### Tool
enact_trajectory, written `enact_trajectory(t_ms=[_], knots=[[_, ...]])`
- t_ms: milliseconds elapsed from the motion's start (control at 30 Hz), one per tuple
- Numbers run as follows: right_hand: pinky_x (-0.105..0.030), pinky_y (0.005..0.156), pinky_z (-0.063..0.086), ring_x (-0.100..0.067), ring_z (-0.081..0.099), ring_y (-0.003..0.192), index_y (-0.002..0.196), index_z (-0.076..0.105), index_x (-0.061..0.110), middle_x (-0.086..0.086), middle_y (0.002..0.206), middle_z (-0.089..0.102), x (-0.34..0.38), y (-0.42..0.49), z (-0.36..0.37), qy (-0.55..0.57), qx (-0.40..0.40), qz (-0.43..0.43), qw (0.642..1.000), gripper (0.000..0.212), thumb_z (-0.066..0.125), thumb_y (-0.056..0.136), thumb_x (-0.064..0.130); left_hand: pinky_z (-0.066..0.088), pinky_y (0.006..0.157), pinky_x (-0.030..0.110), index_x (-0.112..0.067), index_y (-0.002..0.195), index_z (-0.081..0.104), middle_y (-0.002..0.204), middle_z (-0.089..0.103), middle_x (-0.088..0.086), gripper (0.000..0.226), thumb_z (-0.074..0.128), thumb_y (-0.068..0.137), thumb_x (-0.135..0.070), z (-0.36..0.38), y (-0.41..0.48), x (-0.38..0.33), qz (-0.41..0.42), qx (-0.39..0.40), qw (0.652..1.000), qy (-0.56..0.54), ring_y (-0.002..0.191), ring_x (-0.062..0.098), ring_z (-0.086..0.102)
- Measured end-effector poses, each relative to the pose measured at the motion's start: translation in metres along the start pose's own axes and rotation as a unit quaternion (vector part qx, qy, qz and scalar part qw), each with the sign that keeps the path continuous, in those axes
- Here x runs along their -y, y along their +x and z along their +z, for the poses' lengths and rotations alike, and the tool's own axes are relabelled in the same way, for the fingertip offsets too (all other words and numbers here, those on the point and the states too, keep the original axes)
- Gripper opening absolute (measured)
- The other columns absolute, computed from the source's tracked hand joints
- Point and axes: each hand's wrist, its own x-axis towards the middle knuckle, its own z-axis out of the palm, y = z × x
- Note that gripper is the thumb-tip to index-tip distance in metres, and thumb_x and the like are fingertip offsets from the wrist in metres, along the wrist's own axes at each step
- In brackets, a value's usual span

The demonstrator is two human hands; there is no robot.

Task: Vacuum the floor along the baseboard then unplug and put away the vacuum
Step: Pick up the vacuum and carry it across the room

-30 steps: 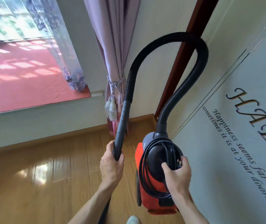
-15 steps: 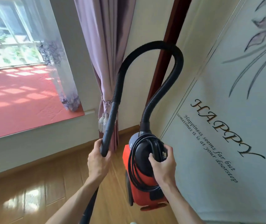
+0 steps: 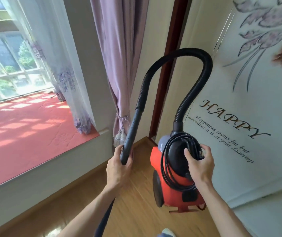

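Observation:
A red canister vacuum (image 3: 176, 190) hangs off the floor, carried by its black top handle. My right hand (image 3: 200, 165) grips that handle together with the coiled black power cord (image 3: 166, 166) wrapped around it. A ribbed black hose (image 3: 203, 72) arches up from the vacuum's top and comes down to a rigid black wand (image 3: 130, 134). My left hand (image 3: 118, 168) grips the wand's lower part, and the wand continues down past my forearm out of view. The plug is not visible.
A mauve tied-back curtain (image 3: 121, 65) hangs in the corner beside a dark wood door frame (image 3: 169, 74). A decorated wall panel (image 3: 249, 108) with lettering stands close on the right. A window seat with a red mat (image 3: 25, 130) lies left. Wood floor (image 3: 136, 211) below.
The view has tilted up and shifted, so the wall panel's flowers and the window show more. Both hands keep the same grips; the vacuum and wand stay raised off the floor.

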Motion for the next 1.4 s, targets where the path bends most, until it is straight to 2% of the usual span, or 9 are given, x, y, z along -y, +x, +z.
enact_trajectory(t_ms=[233,367,433,667,900,1033,1133,1300,1400], knots=[[-0.049,0.072,0.061,-0.025,0.070,0.075,0.098,0.052,0.045,0.003,0.086,0.071,0.014,-0.019,0.000,0.019,-0.044,0.026,0.999,0.034,0.075,0.073,0.049,0.059,0.075,0.046,-0.032,0.127,0.050,0.101,0.069,0.002,0.046,0.069,0.086,-0.024,0.007,0.004,-0.013,0.024,0.048,0.998,-0.025,0.082,0.023,0.068],[-0.040,0.084,0.058,-0.007,0.066,0.083,0.108,0.057,0.028,0.016,0.089,0.066,0.012,-0.017,-0.001,0.025,-0.075,0.022,0.997,0.035,0.079,0.080,0.030,0.060,0.068,0.046,-0.039,0.123,0.050,0.090,0.069,-0.004,0.044,0.070,0.085,-0.024,0.022,0.013,-0.015,0.027,0.079,0.995,-0.054,0.072,0.018,0.069],[-0.037,0.087,0.056,-0.010,0.065,0.087,0.111,0.059,0.024,0.019,0.091,0.065,0.010,-0.015,-0.002,0.026,-0.092,0.021,0.995,0.038,0.080,0.080,0.027,0.061,0.067,0.045,-0.040,0.120,0.052,0.086,0.069,-0.009,0.044,0.071,0.085,-0.022,0.029,0.016,-0.015,0.030,0.092,0.993,-0.068,0.068,0.013,0.069],[-0.029,0.085,0.051,-0.001,0.064,0.088,0.112,0.060,0.022,0.019,0.093,0.066,0.010,-0.002,-0.017,0.031,-0.138,0.028,0.990,0.039,0.081,0.079,0.024,0.052,0.071,0.022,-0.030,0.123,0.056,0.093,0.064,-0.024,0.045,0.074,0.084,-0.016,0.059,0.029,-0.042,0.050,0.109,0.988,-0.095,0.083,-0.009,0.063],[-0.028,0.085,0.052,-0.008,0.067,0.093,0.115,0.060,0.021,0.009,0.097,0.070,0.001,0.006,-0.032,0.040,-0.163,0.029,0.985,0.042,0.081,0.079,0.024,0.058,0.073,0.031,-0.030,0.126,0.055,0.092,0.067,-0.014,0.048,0.074,0.084,-0.020,0.086,0.042,-0.058,0.080,0.136,0.985,-0.073,0.078,0.001,0.067],[-0.026,0.081,0.051,0.002,0.065,0.087,0.113,0.060,0.023,0.014,0.092,0.069,0.001,0.004,-0.036,0.047,-0.195,0.042,0.979,0.039,0.080,0.080,0.023,0.050,0.062,0.009,-0.027,0.126,0.055,0.092,0.066,-0.014,0.046,0.073,0.085,-0.018,0.091,0.044,-0.064,0.095,0.162,0.979,-0.073,0.076,-0.007,0.065],[-0.027,0.076,0.051,0.004,0.064,0.080,0.113,0.060,0.023,0.015,0.086,0.070,0.004,-0.002,-0.033,0.039,-0.216,0.053,0.974,0.040,0.081,0.079,0.024,0.046,0.063,0.002,-0.022,0.128,0.055,0.099,0.067,-0.007,0.047,0.074,0.085,-0.016,0.095,0.049,-0.066,0.105,0.182,0.975,-0.077,0.079,-0.011,0.063],[-0.019,0.077,0.048,0.009,0.064,0.082,0.112,0.060,0.025,0.016,0.087,0.070,0.013,-0.017,-0.022,0.036,-0.272,0.064,0.960,0.040,0.082,0.079,0.022,0.056,0.078,0.026,-0.021,0.129,0.054,0.103,0.067,-0.004,0.049,0.074,0.085,-0.017,0.094,0.061,-0.066,0.127,0.220,0.961,-0.108,0.084,0.008,0.066],[-0.013,0.075,0.043,0.015,0.060,0.082,0.111,0.060,0.024,0.020,0.085,0.066,0.023,-0.034,-0.014,0.030,-0.316,0.072,0.945,0.039,0.081,0.079,0.020,0.053,0.078,0.025,-0.019,0.130,0.054,0.101,0.064,-0.006,0.047,0.072,0.087,-0.017,0.084,0.069,-0.069,0.148,0.256,0.949,-0.111,0.082,0.007,0.063]])
